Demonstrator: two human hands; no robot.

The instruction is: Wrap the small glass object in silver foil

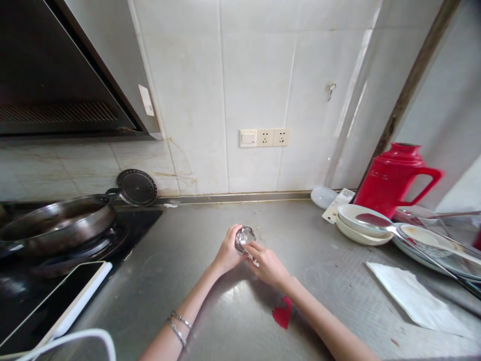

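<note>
My left hand (227, 252) is wrapped round the side of a small round cup (245, 235). The cup has a dark, shiny patterned rim and a pale inside, and it is held just above the steel counter. At its near right edge, the fingers of my right hand (267, 264) are closed on the rim. A little white bit (256, 262) shows between the right fingers and thumb; what it is I cannot make out. Beside my right forearm, a torn red scrap (282, 313) lies on the counter.
On the left, a pan (63, 220) sits on the stove and a phone (56, 308) lies near a white cable (90, 333). A red thermos (391, 175), stacked bowls (361, 233), plates with utensils and a white paper napkin (409, 296) occupy the right side.
</note>
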